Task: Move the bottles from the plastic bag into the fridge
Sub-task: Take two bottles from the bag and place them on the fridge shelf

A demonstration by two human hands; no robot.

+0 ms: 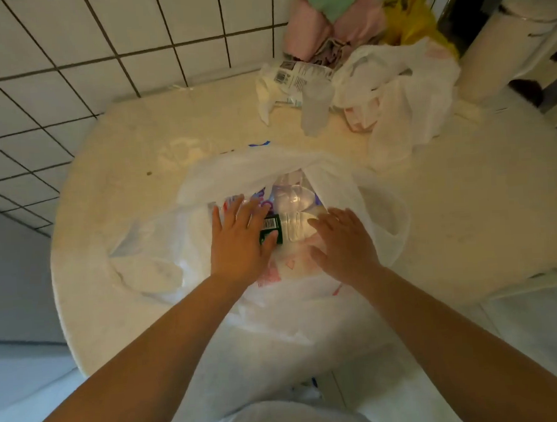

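Two bare hands were inside the mouth of the thin, crinkled white plastic bag [255,166], which lay open on the round cream table [104,149]. At the middle of the bag lay a clear plastic water bottle with a dark green label [284,228], on its side, long axis running roughly left to right across the opening, label end toward the left hand [240,242]. That hand rested flat on the label end, fingers straight and spread, thumb tip on the green label; not curled round it yet. The right hand [344,242] sat just right of the bottle's clear ribbed body, fingers straight and slightly apart, touching or nearly touching, cannot tell which. Left hand looked nearer, so probably the one to grip, wrapping across the short axis. Beyond this bottle, further into the bag, at least one more clear rounded bottle [292,197] showed, beside purple-printed packaging; count unclear. The bottle looked smooth and rigid, the bag soft, slippery film likely to drag along on lifting. Far side of the table from the bag: a frosted translucent plastic cup [316,105], a second crumpled white plastic bag [403,82], pink cloth [308,26]. Fridge not in view; no bottle out yet, judging by this.
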